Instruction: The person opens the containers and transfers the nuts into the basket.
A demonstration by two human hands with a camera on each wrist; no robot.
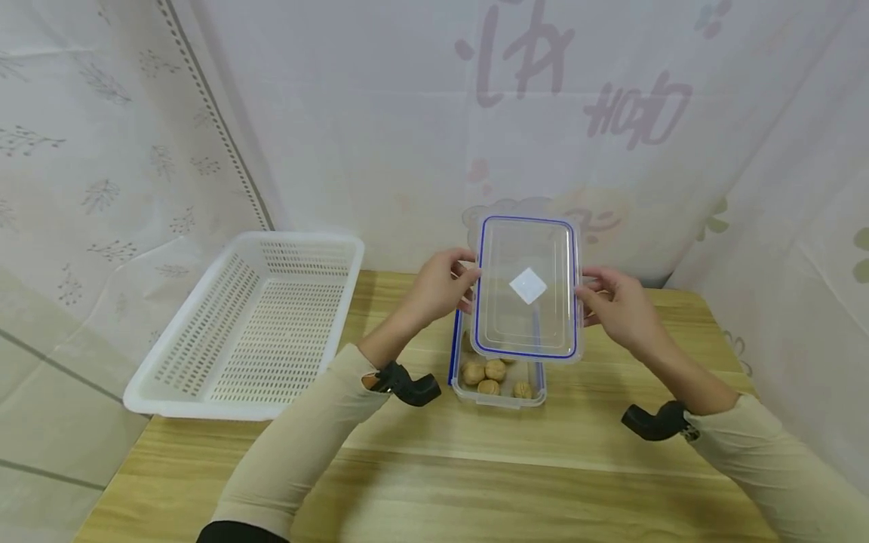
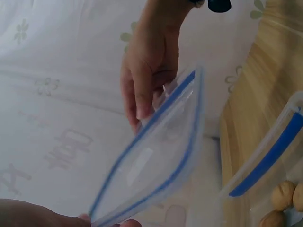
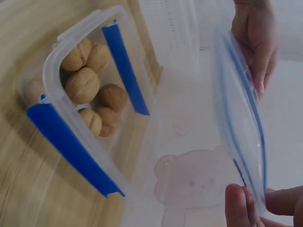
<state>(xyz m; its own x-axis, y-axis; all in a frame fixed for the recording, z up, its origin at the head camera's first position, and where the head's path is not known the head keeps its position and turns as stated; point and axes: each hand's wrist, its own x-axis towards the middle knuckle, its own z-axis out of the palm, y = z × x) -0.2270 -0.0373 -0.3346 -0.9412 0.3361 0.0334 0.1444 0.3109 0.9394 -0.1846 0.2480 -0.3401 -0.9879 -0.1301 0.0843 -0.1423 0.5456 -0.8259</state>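
Between both hands a clear plastic lid [image 1: 526, 324] with a blue seal line and a white diamond label is held tilted up. My left hand [image 1: 443, 285] pinches its left edge with thumb and fingers. The right hand [image 1: 616, 308] grips the opposite edge, its thumb in front. Below and behind the lid sits a clear food container [image 1: 498, 401] with blue side clips, its top uncovered. Several walnuts [image 3: 83, 85] lie inside it, partly hidden by the lid in the head view. The right wrist view shows the lid apart from the container rim.
A white perforated plastic basket [image 1: 292, 317] stands at the left of the wooden table [image 1: 434, 490], near its left edge. Patterned pale curtains [image 1: 380, 136] hang behind and at both sides. Each wrist wears a black camera mount [image 1: 655, 421].
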